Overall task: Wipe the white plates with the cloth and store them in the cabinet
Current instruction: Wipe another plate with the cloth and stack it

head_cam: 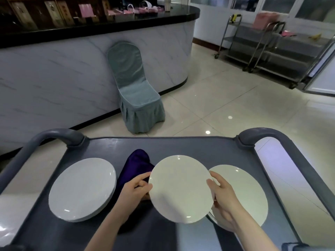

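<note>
I hold one white plate (pixel 180 187) raised above the grey cart top (pixel 112 147), tilted toward me. My left hand (pixel 135 190) pinches its left rim and also rests on the purple cloth (pixel 135 166) bunched beneath it. My right hand (pixel 223 194) grips the plate's right rim. To the left lies a stack of white plates (pixel 82 188). Under my right hand, on the right, sits another pile of white plates (pixel 243 189), partly hidden by the held plate.
The cart has raised grey handles at the far left (pixel 59 135) and far right (pixel 262 134). Beyond it stand a covered teal chair (pixel 135 91), a marble-fronted counter (pixel 54 78), and steel trolleys (pixel 272 49) at the back right on a tiled floor.
</note>
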A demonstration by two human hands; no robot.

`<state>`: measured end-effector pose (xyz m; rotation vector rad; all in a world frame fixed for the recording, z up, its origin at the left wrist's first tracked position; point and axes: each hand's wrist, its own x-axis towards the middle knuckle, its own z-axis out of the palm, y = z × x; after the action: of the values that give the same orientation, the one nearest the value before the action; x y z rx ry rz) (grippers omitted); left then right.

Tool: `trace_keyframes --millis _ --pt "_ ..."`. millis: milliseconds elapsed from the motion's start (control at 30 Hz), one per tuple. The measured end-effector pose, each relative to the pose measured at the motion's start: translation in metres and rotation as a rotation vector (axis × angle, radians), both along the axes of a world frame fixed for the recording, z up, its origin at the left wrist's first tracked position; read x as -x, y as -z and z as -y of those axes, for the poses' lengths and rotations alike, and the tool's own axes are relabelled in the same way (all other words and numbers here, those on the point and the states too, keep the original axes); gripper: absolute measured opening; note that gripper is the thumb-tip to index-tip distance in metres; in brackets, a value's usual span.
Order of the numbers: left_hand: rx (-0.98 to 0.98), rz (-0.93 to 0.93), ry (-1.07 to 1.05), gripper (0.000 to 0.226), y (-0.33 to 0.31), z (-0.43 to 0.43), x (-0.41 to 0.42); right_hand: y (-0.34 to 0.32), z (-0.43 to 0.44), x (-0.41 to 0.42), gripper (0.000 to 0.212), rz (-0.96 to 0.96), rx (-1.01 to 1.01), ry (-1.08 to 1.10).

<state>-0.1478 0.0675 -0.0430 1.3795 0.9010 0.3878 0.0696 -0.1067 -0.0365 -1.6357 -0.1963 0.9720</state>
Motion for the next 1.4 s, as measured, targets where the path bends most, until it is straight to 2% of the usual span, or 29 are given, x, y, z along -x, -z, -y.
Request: trace_keyframes --millis 67,167,333,400,467,500,600,700,767,867,900,967,1067,1133,1200,1333,1367,1400 --pt "-0.115 -0.085 -0.041 0.03 0.013 -0.014 0.0 -0.003 -0.003 0.003 0.024 -0.007 -0.012 0.051" --pt "-0.393 -0.226 -0.013 0.026 0.034 -0.029 -0.007 -0.006 0.0 0.002 0.027 -0.002 0.019 0.115" --pt "-0.759 -0.363 0.406 0.04 0.071 -0.032 -0.03 -0.009 0.01 0.001 0.028 0.021 0.044 0.269" --pt "-0.924 -0.427 0.474 0.045 0.085 -0.032 -0.034 -0.01 0.013 -0.001 0.026 0.042 0.052 0.296" --pt "-1.018 -0.5 0.528 0.04 0.089 -0.031 -0.036 -0.013 0.014 -0.002 0.026 0.059 0.059 0.325" --pt "-1.064 -0.476 0.513 0.039 0.091 -0.032 -0.036 -0.013 0.013 -0.003 0.026 0.063 0.067 0.337" --pt "-1.016 -0.305 0.373 0.034 0.086 -0.036 -0.037 -0.013 0.01 -0.002 0.026 0.077 0.092 0.366" --pt "-1.079 -0.267 0.265 0.034 0.082 -0.042 -0.037 -0.012 0.006 0.001 0.028 0.089 0.104 0.375" --pt "-1.104 -0.359 0.251 0.036 0.075 -0.042 -0.035 -0.012 0.003 0.003 0.029 0.096 0.1 0.371" --pt "-1.061 -0.65 0.228 0.075 0.072 -0.042 -0.031 -0.016 0.0 0.006 0.027 0.082 0.072 0.368" --pt "-1.049 -0.723 0.229 0.081 0.072 -0.042 -0.029 -0.017 -0.001 0.006 0.026 0.074 0.07 0.368" --pt "-1.047 -0.768 0.248 0.07 0.075 -0.042 -0.026 -0.018 0.0 0.007 0.027 0.068 0.07 0.355" --pt "-1.043 -0.644 0.262 0.042 0.08 -0.042 -0.022 -0.018 0.002 0.006 0.025 0.081 0.097 0.345" --pt "-0.918 -0.496 0.329 0.028 0.079 -0.041 -0.019 -0.017 0.003 0.004 0.026 0.088 0.095 0.337" --pt "-0.714 -0.445 0.51 0.01 0.068 -0.033 -0.014 -0.017 0.004 0.003 0.025 0.089 0.09 0.33" --pt "-0.313 -0.458 0.768 0.014 0.037 -0.021 -0.011 -0.017 0.005 0.003 0.026 0.094 0.091 0.311" --pt "-0.278 -0.44 0.724 0.013 0.034 -0.023 -0.013 -0.018 0.006 0.003 0.026 0.093 0.09 0.305" --pt "-0.338 -0.428 0.618 0.01 0.036 -0.026 -0.016 -0.018 0.007 0.003 0.026 0.093 0.093 0.296"
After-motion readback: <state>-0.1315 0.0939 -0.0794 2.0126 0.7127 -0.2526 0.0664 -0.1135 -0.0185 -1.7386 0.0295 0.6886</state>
